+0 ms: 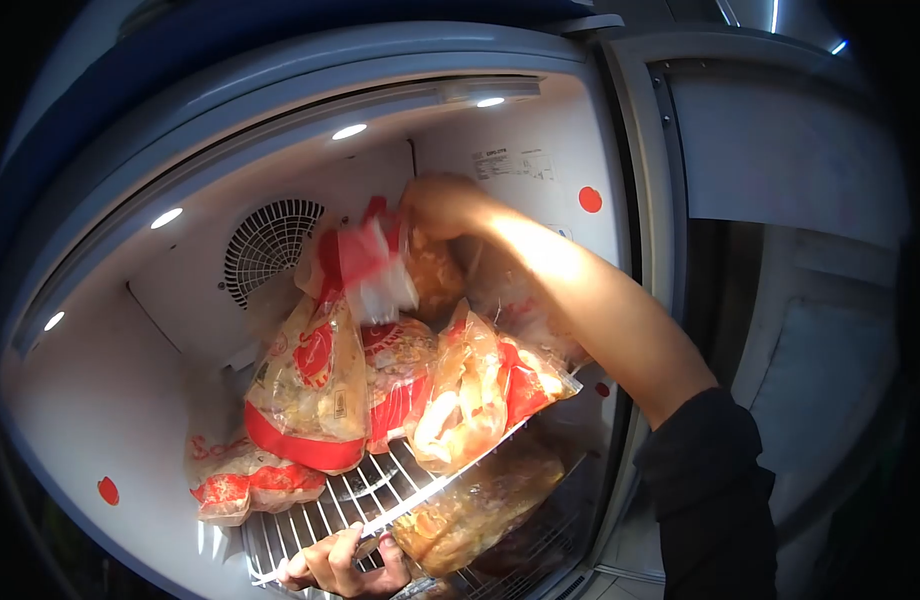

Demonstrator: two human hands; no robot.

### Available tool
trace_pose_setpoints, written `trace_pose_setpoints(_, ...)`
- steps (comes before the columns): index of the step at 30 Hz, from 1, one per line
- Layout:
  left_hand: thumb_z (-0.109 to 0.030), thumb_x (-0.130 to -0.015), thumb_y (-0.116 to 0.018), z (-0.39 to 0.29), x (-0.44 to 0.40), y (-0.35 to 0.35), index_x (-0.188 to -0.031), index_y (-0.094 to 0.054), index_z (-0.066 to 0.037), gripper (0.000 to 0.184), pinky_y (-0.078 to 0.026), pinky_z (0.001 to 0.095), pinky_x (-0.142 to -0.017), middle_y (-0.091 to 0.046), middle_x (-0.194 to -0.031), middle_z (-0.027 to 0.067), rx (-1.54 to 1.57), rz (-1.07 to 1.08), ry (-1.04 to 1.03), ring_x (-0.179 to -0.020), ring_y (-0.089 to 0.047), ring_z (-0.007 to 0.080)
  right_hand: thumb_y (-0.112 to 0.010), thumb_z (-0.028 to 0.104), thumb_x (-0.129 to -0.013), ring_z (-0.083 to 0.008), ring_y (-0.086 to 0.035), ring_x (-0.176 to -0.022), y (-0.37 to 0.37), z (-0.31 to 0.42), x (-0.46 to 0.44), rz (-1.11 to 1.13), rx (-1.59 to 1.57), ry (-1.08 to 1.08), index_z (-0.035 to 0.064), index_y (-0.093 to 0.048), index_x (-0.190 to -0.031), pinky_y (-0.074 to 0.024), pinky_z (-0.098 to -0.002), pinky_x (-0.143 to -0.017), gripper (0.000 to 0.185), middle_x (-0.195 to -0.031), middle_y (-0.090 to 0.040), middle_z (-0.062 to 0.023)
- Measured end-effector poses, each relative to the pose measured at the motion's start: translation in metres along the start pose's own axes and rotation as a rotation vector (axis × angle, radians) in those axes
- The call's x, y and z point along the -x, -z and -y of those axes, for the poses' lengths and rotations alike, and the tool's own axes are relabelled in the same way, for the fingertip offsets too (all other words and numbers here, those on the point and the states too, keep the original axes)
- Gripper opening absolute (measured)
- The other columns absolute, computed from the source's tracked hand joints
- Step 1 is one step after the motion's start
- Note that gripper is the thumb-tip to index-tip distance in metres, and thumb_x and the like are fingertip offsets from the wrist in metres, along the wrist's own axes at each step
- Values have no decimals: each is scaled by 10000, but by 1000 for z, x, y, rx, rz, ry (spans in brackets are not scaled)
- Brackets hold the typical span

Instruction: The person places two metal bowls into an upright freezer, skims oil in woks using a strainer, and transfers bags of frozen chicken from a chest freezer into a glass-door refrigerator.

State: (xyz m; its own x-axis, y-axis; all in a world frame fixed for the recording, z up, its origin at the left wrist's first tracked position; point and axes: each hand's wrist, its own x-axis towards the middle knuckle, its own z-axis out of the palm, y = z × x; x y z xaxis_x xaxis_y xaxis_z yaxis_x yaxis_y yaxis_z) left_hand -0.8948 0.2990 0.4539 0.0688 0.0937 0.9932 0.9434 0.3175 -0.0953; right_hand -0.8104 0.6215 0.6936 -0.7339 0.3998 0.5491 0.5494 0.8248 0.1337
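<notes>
My right hand (442, 205) reaches into the upper part of a white-walled refrigerated cabinet, closed on the top of a plastic bag (375, 262) with red and white print, blurred by motion. Below it, several clear bags with red bands and lumpy pale food lie on a wire shelf (405, 490). One such food bag (310, 385) leans upright at the middle; another bag (465, 400) sits at the shelf's right front. My left hand (345, 565) curls its fingers over the shelf's front edge, low in view.
A bag of yellowish-brown food (480, 515) lies on a lower rack. A round fan grille (270, 245) sits in the back wall. The open cabinet door (780, 150) is at the right. Another food bag (250, 480) lies at the shelf's left end.
</notes>
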Motion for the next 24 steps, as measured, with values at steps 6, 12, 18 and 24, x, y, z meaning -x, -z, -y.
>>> trace_pose_setpoints(6, -313, -662, -630, 5, 0, 2, -858, -562, -141, 269, -236, 417, -873, -473, -682, 22, 87, -4, 1, -744, -441, 204, -657, 223, -772, -349, -639, -901, -18, -34, -30, -348, -156, 8, 79, -701, -944, -504, -430, -790, 229, -930, -677, -164)
trace_pose_setpoints(12, -322, -671, -626, 12, 8, 3, -866, -559, -145, 272, -226, 428, -906, -483, -706, 22, 81, 42, 18, -758, -446, 209, -693, 220, -753, -330, -649, -909, -12, 9, -17, -776, -479, -194, 51, -657, -1077, -518, -405, -769, 367, -961, -671, -182)
trace_pose_setpoints(18, -302, -686, -629, 12, 10, 2, -873, -556, -138, 260, -227, 428, -914, -487, -731, 30, -1, 69, -5, -771, -457, 213, -630, 249, -802, -331, -655, -866, -12, -3, -21, 235, -411, -64, 25, -686, -995, -525, -401, -740, 301, -910, -681, -184)
trace_pose_setpoints(24, -265, -677, -655, 17, 14, -4, -877, -590, -130, 251, -235, 423, -921, -492, -752, 40, 120, 0, 14, -797, -465, 225, -545, 319, -841, -383, -634, -914, 31, 31, 29, 351, 63, 87, 12, -684, -982, -508, -432, -814, 365, -959, -674, -207)
